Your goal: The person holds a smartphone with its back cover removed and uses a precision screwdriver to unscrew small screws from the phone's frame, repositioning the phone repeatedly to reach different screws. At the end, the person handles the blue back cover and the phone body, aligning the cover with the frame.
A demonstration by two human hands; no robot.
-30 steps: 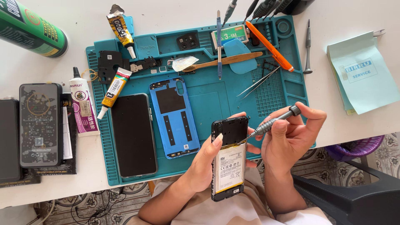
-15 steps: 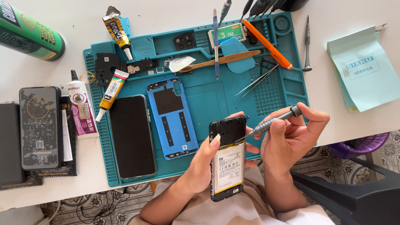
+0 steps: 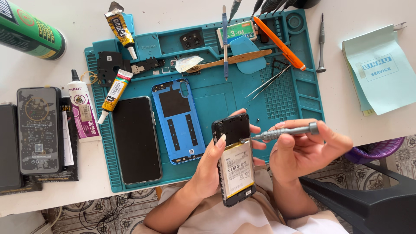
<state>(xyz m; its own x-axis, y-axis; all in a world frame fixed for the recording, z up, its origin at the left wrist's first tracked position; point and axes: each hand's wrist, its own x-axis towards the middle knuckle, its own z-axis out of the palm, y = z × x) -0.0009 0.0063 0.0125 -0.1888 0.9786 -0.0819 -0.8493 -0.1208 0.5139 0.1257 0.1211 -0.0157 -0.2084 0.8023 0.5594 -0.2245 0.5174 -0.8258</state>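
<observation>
A white tabletop [image 3: 78, 26] carries a teal repair mat [image 3: 303, 93] strewn with parts: a blue back cover [image 3: 178, 121] lies flat at its middle, a black screen panel [image 3: 136, 141] just to its left, with glue tubes [image 3: 113, 93], tweezers [image 3: 268, 85] and a wooden spudger [image 3: 236, 60] farther up. Below the mat's near edge, over the person's lap, the opened phone [image 3: 234, 160] is held upright and off the mat, its back gone, so the battery [image 3: 235, 169] and the dark board cover above it lie bare. The left hand [image 3: 212, 171] is closed around the phone's long edges, thumb along one side and fingertips wrapping the other. That looks the sound place to take hold, since the frame is stiff while the battery pouch is likely soft and easily dented. The phone is probably light, slim and smooth-edged, so it could slip or twist under pressure. The right hand [image 3: 303, 151] is closed on a slim metal screwdriver [image 3: 286, 132], pinched along its knurled shaft, with the tip touching the phone's right edge near the top of the battery. The screws there would be tiny and easily lost.
</observation>
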